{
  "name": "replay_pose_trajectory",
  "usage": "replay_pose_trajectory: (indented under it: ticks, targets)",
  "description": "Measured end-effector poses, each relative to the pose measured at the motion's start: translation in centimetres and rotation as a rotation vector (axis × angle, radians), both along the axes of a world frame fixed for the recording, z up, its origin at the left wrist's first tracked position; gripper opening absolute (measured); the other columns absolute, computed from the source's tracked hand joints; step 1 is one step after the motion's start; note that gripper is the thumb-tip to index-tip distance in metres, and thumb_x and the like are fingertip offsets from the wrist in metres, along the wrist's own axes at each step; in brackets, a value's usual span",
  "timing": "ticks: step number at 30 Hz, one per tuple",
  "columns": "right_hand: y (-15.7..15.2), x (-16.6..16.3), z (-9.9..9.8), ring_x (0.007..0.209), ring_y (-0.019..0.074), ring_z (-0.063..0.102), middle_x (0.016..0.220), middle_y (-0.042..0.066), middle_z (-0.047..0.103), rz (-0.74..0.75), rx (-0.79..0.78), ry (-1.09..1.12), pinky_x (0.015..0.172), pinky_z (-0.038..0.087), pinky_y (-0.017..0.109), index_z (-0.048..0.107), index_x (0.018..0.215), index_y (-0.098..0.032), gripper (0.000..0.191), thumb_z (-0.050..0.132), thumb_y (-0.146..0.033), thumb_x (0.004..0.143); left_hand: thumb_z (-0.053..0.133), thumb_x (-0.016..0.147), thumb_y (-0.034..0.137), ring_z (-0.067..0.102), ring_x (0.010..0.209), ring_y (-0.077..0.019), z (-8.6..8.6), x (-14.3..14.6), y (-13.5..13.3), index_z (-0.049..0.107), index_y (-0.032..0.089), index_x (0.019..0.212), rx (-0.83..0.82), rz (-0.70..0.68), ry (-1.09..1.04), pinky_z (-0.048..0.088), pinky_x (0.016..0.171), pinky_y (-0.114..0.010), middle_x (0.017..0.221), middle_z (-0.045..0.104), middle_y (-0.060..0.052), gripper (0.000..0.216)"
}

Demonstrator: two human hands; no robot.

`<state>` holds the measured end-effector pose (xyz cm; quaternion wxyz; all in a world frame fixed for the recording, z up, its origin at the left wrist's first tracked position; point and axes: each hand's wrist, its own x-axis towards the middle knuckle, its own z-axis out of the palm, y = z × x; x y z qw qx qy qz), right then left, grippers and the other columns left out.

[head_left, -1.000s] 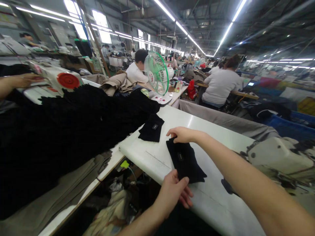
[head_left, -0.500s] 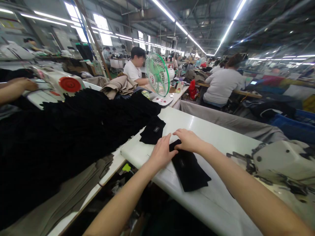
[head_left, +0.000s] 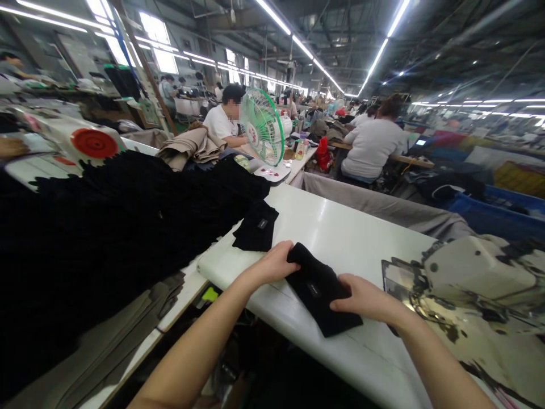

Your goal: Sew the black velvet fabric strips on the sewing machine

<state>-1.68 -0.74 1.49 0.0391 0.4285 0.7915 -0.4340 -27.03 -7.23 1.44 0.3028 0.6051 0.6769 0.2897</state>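
Observation:
A black fabric piece with a small label [head_left: 314, 288] lies on the white table [head_left: 340, 227] in front of me. My left hand [head_left: 279, 262] grips its far left corner, thumb on top and fingers underneath or behind. At the right edge, my right hand [head_left: 361, 295] holds the cloth between thumb and fingers; some fingertips are hidden by the fabric. Just beyond my left hand lies another labelled black piece [head_left: 256, 227], touched by neither hand.
A large heap of black fabric [head_left: 106, 244] fills the left side, above folded grey-brown cloth [head_left: 128, 335]. To the right stands a sewing machine [head_left: 477, 272]. A green fan [head_left: 263, 128] is at the back. Co-workers sit beyond, one in a grey top [head_left: 374, 145].
My right hand has moved from the far end of the black piece to its right edge, nearer me. My left hand keeps to the far corner. The view has shifted slightly.

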Motion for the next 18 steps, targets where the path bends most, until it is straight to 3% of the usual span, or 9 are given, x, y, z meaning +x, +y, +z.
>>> replay_pose_trajectory:
  ticks: [4, 7, 10, 14, 16, 18]
  targets:
    - [4.1, -3.5, 3.5, 0.071, 0.0207, 0.063, 0.070, -0.002, 0.065, -0.130, 0.119, 0.214, 0.062, 0.045, 0.029, 0.059, 0.077, -0.021, 0.023, 0.074, -0.031, 0.063, 0.067, 0.075, 0.031, 0.065, 0.093, -0.0217, 0.3, -0.1, -3.2, 0.053, 0.019, 0.097, 0.258, 0.336, -0.522, 0.051, 0.083, -0.033, 0.095, 0.067, -0.003, 0.029]
    - [7.7, -9.1, 6.2, 0.093, 0.0228, 0.066, 0.099, 0.005, 0.072, -0.191, 0.212, 0.595, 0.080, 0.050, 0.034, 0.061, 0.104, -0.018, 0.045, 0.076, -0.035, 0.066, 0.072, 0.073, 0.034, 0.066, 0.094, -0.0212, 0.5, -0.1, -4.5, 0.051, 0.019, 0.104, 0.402, 0.611, -0.783, 0.052, 0.084, -0.034, 0.093, 0.067, -0.002, 0.041]
    - [10.3, -16.1, 7.4, 0.111, 0.0220, 0.063, 0.119, 0.009, 0.068, -0.163, 0.262, 0.662, 0.095, 0.048, 0.035, 0.057, 0.121, -0.015, 0.055, 0.075, -0.027, 0.071, 0.074, 0.074, 0.036, 0.067, 0.083, -0.0169, 0.1, -0.2, -4.4, 0.050, 0.020, 0.098, 0.456, 0.777, -0.937, 0.054, 0.080, -0.031, 0.079, 0.063, 0.002, 0.038]
    - [11.4, -23.8, 6.2, 0.120, 0.0211, 0.058, 0.124, 0.008, 0.066, -0.035, 0.263, 0.591, 0.103, 0.045, 0.037, 0.060, 0.122, -0.016, 0.048, 0.077, -0.018, 0.077, 0.077, 0.073, 0.039, 0.069, 0.075, -0.0141, -1.2, -1.0, -3.7, 0.048, 0.019, 0.093, 0.436, 0.835, -1.010, 0.056, 0.076, -0.029, 0.080, 0.065, 0.001, 0.041]
    - [11.5, -25.9, 4.6, 0.117, 0.0232, 0.060, 0.126, 0.009, 0.063, 0.022, 0.255, 0.524, 0.099, 0.049, 0.043, 0.061, 0.122, -0.016, 0.038, 0.073, -0.025, 0.086, 0.076, 0.074, 0.046, 0.070, 0.070, -0.0161, -1.8, -1.8, -4.0, 0.048, 0.018, 0.091, 0.300, 0.814, -0.956, 0.057, 0.071, -0.030, 0.079, 0.068, -0.003, 0.043]
    - [11.5, -27.2, 2.8, 0.110, 0.0240, 0.062, 0.127, 0.009, 0.061, 0.067, 0.238, 0.449, 0.093, 0.053, 0.046, 0.060, 0.123, -0.017, 0.034, 0.065, -0.034, 0.094, 0.071, 0.076, 0.058, 0.066, 0.055, -0.0172, -2.3, -2.7, -4.9, 0.048, 0.019, 0.084, 0.113, 0.772, -0.807, 0.053, 0.056, -0.029, 0.065, 0.065, -0.002, 0.045]
